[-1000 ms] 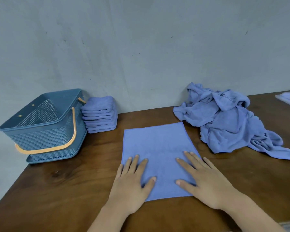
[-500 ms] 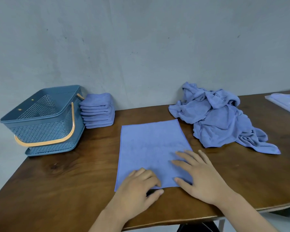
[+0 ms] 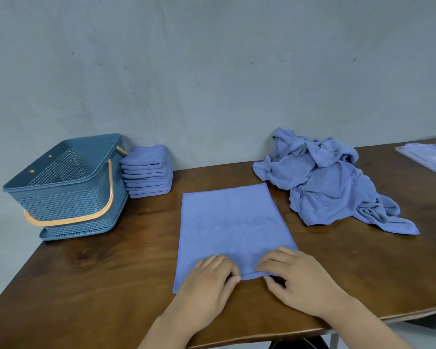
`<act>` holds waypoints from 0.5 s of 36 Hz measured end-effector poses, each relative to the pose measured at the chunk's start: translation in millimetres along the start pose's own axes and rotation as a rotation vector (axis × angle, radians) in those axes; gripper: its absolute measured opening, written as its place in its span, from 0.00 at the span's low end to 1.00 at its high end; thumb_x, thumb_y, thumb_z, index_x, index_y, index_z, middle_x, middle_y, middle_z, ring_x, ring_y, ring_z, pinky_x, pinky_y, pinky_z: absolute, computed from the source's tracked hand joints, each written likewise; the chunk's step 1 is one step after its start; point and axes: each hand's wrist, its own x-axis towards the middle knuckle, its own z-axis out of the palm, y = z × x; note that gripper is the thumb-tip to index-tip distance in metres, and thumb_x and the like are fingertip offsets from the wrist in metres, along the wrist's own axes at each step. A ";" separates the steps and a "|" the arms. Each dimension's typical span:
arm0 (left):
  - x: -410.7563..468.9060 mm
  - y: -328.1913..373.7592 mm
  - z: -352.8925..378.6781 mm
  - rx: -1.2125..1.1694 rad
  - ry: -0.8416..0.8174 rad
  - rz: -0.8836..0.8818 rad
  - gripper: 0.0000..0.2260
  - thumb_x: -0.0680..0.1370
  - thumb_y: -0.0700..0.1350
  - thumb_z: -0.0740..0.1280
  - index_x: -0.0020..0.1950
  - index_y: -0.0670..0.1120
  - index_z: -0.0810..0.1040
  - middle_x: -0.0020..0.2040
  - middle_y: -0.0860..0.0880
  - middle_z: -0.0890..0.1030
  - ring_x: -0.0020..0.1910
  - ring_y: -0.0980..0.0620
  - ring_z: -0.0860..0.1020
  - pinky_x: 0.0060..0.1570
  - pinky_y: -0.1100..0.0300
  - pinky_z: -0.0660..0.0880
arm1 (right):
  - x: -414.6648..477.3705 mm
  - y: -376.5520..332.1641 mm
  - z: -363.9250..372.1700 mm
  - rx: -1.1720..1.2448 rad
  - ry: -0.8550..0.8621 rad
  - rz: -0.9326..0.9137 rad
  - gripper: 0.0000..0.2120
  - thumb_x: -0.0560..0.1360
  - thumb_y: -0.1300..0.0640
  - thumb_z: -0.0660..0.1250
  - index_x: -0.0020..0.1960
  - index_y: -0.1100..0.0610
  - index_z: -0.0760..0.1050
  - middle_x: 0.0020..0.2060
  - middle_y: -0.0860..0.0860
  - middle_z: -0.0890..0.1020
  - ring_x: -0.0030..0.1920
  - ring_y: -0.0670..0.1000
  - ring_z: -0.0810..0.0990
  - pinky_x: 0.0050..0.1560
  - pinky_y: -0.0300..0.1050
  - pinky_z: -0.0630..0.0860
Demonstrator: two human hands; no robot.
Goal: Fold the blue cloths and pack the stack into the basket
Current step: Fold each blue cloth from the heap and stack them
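Cloth (image 3: 233,227) near edge pinched | basket (image 3: 68,202), stack (image 3: 147,172) left | heap (image 3: 330,187) right

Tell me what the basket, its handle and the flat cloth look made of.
Blue lattice basket: moulded plastic, matte, by its perforated walls. Its orange hoop handle: smooth, probably plastic. Flat blue cloth: soft napped fabric, likely microfibre, with a stitched edge.

One basket (image 3: 68,197) is standing on one table (image 3: 111,273), one stack of folded cloths (image 3: 147,172) sitting beside it. One flat cloth (image 3: 232,222) and one crumpled heap (image 3: 330,187) are lying there, the heap's cloths tangling past counting. Two hands are showing, the left hand (image 3: 207,285) and the right hand (image 3: 300,283).
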 end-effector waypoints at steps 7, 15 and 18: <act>16.9 24.4 19.7 0.100 0.099 0.001 0.06 0.82 0.57 0.64 0.54 0.57 0.73 0.52 0.61 0.74 0.51 0.57 0.72 0.52 0.58 0.70 | 1.3 -2.4 -4.9 0.038 -0.009 0.015 0.05 0.83 0.47 0.64 0.56 0.41 0.78 0.51 0.35 0.79 0.52 0.38 0.76 0.49 0.34 0.74; -2.4 -9.9 6.9 0.105 0.095 -0.139 0.06 0.78 0.54 0.64 0.55 0.61 0.76 0.52 0.63 0.75 0.53 0.59 0.75 0.52 0.62 0.71 | -21.8 31.5 -12.8 0.136 -0.049 0.205 0.16 0.81 0.51 0.69 0.65 0.34 0.79 0.67 0.26 0.74 0.67 0.32 0.74 0.65 0.33 0.73; -25.0 -39.4 -11.1 0.072 0.110 -0.205 0.08 0.77 0.53 0.65 0.55 0.62 0.76 0.54 0.66 0.76 0.55 0.62 0.75 0.56 0.64 0.69 | -30.1 38.6 -18.4 0.255 -0.016 0.336 0.21 0.80 0.58 0.73 0.64 0.34 0.81 0.65 0.23 0.75 0.67 0.31 0.74 0.68 0.29 0.70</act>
